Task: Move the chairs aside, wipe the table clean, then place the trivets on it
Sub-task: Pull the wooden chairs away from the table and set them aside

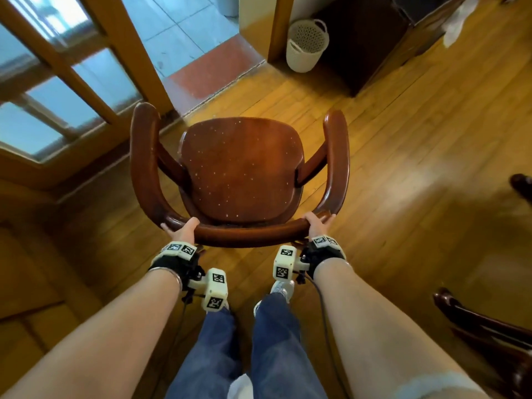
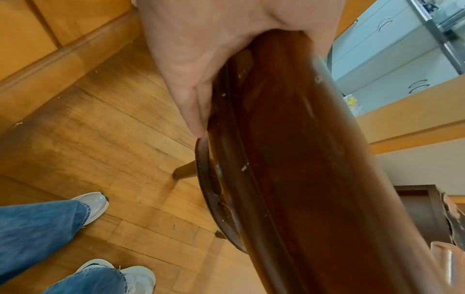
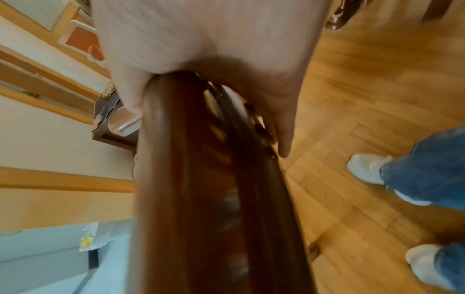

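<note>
The left hand (image 1: 182, 232) and the right hand (image 1: 316, 226) each clench the curved top rail of the dark wooden chair (image 1: 241, 171), fingers wrapped over the rail and thumbs along its near side; in the wrist views the fingertips are hidden behind the wood. Just beyond the fingers lies the chair's seat, its arms curving away to either side over the wooden floor (image 1: 403, 145). Farther ahead of the right fingers stands a white perforated basket (image 1: 307, 45) beside a dark cabinet (image 1: 371, 44). A glazed door (image 1: 66, 82) stands ahead of the left fingers. Well right of the right hand, another dark chair (image 1: 486, 335) is cut off by the frame.
</note>
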Demonstrator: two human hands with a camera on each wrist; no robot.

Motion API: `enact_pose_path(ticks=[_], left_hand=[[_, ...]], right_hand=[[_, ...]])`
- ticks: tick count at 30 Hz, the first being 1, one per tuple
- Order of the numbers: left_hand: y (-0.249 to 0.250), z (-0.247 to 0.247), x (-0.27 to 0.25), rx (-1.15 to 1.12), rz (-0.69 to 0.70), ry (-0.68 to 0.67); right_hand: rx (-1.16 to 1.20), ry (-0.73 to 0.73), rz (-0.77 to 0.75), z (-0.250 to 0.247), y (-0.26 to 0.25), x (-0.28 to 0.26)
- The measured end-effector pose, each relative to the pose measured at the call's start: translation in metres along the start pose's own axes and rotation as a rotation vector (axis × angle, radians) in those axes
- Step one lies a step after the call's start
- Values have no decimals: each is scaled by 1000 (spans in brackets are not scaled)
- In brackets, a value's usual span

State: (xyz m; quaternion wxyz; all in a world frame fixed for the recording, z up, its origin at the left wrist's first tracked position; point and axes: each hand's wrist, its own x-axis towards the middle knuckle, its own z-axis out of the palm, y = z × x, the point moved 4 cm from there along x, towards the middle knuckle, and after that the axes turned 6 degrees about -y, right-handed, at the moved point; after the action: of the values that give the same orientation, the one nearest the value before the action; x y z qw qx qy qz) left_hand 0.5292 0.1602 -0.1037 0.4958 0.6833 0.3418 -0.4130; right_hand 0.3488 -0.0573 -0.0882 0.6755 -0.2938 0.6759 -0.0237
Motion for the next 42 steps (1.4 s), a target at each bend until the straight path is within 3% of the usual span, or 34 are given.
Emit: enact_pose_path(ticks=[9,19,32,42], left_hand=[[14,14,-6,-99,36,42],[6,82,-23,-43,73,-71],[-8,255,-65,368,97,-260],[-47,401,-104,758,150,-404]], right_hand=[[6,-7,-57,-9,-19,4],[26,31,-69,-82,-41,32],[297,216,-35,-228,-67,40],[492,351,25,-350,-73,41]])
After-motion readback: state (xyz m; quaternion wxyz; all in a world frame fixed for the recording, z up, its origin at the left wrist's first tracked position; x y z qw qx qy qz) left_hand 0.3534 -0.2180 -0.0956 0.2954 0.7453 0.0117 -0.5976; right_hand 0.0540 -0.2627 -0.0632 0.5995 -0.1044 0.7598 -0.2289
